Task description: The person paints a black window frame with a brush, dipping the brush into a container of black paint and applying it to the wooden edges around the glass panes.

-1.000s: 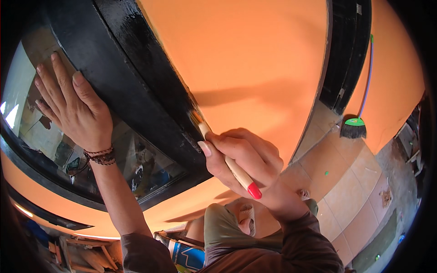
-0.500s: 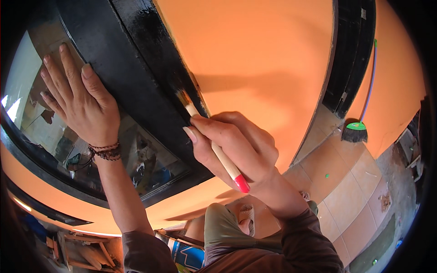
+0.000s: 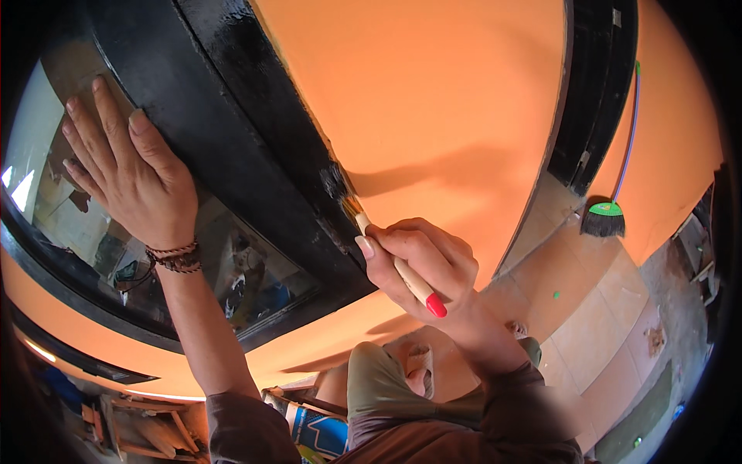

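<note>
My right hand [image 3: 423, 263] grips a small paintbrush [image 3: 415, 283] by its pale wooden handle, which ends in a red tip. Black bristles touch the outer edge of a black window frame [image 3: 267, 155], right where it meets the orange wall [image 3: 433, 93]. Flat against the window glass [image 3: 108, 240] rests my left hand [image 3: 143, 174], fingers stretched out and holding nothing. A braided bracelet circles that wrist. Along the upper stretch of the frame's outer strip, the black surface looks glossy.
A broom [image 3: 603, 220] with a green head and purple handle leans on the wall at the right, beside a black door frame [image 3: 591, 93]. Tiled floor [image 3: 583, 332] lies below. Near my legs stands a blue and white container [image 3: 318, 431]; wood pieces [image 3: 147, 429] lie lower left.
My right hand has moved right and slightly down with the paintbrush, its bristles now at the frame's edge by the wall. My left hand stays on the glass, shifted only slightly in view.
</note>
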Motion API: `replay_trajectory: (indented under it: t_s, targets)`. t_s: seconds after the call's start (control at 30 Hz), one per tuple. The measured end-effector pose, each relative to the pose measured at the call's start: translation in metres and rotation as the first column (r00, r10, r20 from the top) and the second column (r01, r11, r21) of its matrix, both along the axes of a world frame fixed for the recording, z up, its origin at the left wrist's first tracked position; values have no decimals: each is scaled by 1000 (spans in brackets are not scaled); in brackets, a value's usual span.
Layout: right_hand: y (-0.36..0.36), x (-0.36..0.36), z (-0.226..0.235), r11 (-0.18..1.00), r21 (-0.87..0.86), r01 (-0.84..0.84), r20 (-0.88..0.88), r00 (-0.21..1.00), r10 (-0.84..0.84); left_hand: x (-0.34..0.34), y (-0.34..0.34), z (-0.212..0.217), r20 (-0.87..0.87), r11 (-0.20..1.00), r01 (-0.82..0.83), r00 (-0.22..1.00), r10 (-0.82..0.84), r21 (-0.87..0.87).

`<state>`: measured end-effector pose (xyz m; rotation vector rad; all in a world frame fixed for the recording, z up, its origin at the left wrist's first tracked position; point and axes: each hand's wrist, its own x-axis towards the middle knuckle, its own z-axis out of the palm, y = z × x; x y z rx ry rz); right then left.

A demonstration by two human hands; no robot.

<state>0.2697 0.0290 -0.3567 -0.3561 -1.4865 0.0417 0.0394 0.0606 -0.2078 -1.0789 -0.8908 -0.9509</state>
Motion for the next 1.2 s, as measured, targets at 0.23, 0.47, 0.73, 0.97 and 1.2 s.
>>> replay_trajectory:
  t_s: [0.23,0.47,0.73,0.97,1.2]
  targets:
    - [-1,-3,8,997,61,42,-19,999,-41,-2,-2,0,-9,1000,-7,1000,7,-2]
    - [-8,3,12,1000,29,-1,-41,999,2,0,-1,0,-14,1000,9,1000,-9,-8]
    - [-4,8,6,988,-149,-43,74,996,55,0,-1,0,-1,1000,4,1000,-4,2]
    - [1,4,7,1000,-13,-25,-21,999,25,0,0,0,-4,1000,3,1000,-3,3]
    - [-2,3,16,996,77,38,-92,995,-31,0,-1,-1,2,1000,-3,1000,3,-6]
